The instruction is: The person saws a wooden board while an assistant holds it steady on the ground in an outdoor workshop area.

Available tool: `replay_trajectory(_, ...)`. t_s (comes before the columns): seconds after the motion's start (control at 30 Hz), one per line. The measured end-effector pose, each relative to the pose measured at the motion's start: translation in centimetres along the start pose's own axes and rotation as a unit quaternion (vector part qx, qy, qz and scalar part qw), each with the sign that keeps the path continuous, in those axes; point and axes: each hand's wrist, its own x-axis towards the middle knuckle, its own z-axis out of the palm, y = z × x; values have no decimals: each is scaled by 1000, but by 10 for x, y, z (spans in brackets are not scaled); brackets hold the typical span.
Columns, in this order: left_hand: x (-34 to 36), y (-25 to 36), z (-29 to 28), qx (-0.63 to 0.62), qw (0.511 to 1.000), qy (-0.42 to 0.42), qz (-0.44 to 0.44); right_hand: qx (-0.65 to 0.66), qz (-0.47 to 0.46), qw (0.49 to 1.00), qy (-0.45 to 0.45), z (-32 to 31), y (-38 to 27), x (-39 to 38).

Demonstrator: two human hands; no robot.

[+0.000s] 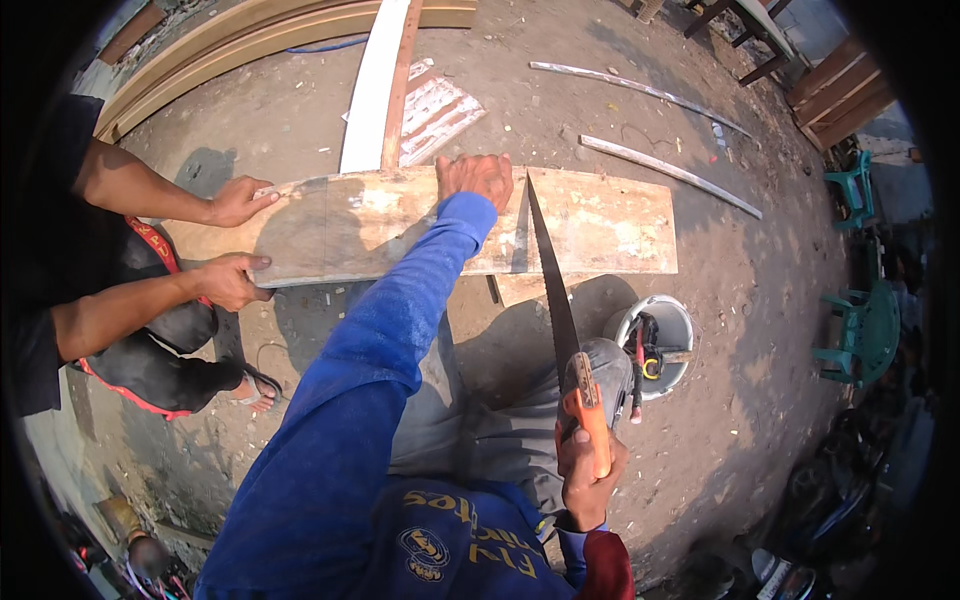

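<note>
A long, worn wooden board lies crosswise in front of me. My left hand bears down on it near the middle, its fingers curled over the far edge. In my right hand is a handsaw, gripped by its orange handle. The blade slants away from me across the board, just right of my left hand, with its tip at the far edge. A co-worker's two hands hold the board's left end, one on the far edge and one on the near edge.
By my knee stands a bucket of tools. Long beams lie at the far left, beside a white plank. Two thin wooden strips lie on the ground beyond the board. Green plastic chairs stand at the right.
</note>
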Motion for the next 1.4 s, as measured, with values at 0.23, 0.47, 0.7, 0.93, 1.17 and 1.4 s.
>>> replay_trajectory(0.23, 2, 8, 6, -7, 1000, -20, 7, 9, -45, 999, 1, 63, -1, 173)
replay_trajectory(0.47, 1, -13, 1, -12, 999, 29, 11, 25, -21, 999, -11, -6, 19, -23)
replay_trajectory(0.7, 1, 18, 12, 5, 1000, -21, 8, -3, -62, 998, 7, 61, 4, 184)
replay_trajectory(0.93, 4, -5, 2, 7, 1000, -27, 6, -57, -8, 998, -29, -11, 21, -29)
replay_trajectory(1.17, 6, 9, 3, -5, 1000, -21, 14, 14, -75, 997, -1, 74, 8, 190)
replay_trajectory(1.4, -1, -9, 9, 4, 1000, 12, 19, -36, -27, 999, -12, -8, 29, -24)
